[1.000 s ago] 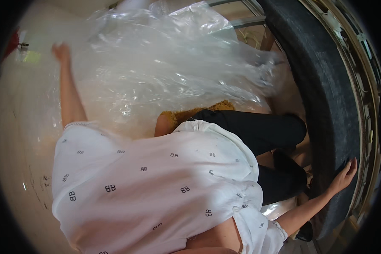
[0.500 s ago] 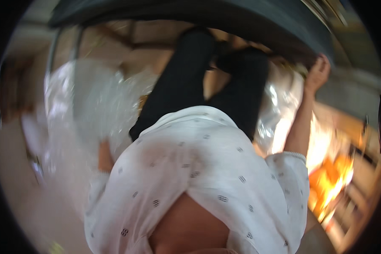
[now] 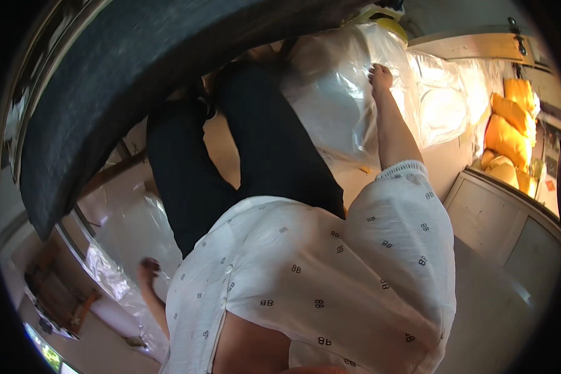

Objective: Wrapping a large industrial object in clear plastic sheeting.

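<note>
A pale, smooth floor (image 3: pixel 439 159) carries the things. On it lie crumpled sheets of clear plastic film (image 3: pixel 336 93), reaching from upper middle towards lower left, and a heap of soft yellow bags (image 3: pixel 508 134) at the right.

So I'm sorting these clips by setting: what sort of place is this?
Probably a workshop or storeroom, though that is a guess. A big dark curved tyre-like band arches overhead, clear plastic sheeting lies under the right hand, and yellow bags are stacked by grey panels.
</note>
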Tool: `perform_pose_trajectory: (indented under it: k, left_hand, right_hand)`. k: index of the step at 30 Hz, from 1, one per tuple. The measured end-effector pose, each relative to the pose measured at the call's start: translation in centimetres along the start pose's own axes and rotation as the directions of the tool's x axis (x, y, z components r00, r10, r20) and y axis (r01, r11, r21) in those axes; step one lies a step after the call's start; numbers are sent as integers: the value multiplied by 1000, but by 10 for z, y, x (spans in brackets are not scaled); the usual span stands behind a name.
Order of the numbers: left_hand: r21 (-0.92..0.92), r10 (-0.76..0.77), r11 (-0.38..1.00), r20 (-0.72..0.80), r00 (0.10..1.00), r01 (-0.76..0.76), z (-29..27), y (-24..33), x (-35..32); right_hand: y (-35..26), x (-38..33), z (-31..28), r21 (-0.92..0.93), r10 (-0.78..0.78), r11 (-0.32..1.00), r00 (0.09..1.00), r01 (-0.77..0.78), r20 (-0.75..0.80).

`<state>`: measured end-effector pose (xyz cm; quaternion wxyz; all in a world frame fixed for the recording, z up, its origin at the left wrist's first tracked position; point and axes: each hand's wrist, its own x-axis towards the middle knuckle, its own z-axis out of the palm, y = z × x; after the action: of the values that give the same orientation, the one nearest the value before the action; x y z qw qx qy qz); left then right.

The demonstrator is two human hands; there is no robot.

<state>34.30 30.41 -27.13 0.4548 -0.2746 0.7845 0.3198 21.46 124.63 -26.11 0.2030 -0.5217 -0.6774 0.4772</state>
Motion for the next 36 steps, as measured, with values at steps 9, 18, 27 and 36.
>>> perform_pose_trajectory:
  k: [9,18,27,36]
  left_hand:
    - [571,769,589,-614,179,-572,-92,339,-178]
    - [507,810,489,-566,154,-710,-63,493,-114]
    - [493,833,388,-549,68,-779,-41,533,-115]
    - [-38,991,-2,137,-7,-999,204,612,-170]
  right_hand:
    - [-42,22,221,277,18,955,955,-104,295]
    - [38,0,129,-789,214,610,942,78,259]
    - [26,-52,35,564,-38,825,999,34,-6]
    - [-119,-188,38,563,-454,796,834,222,313]
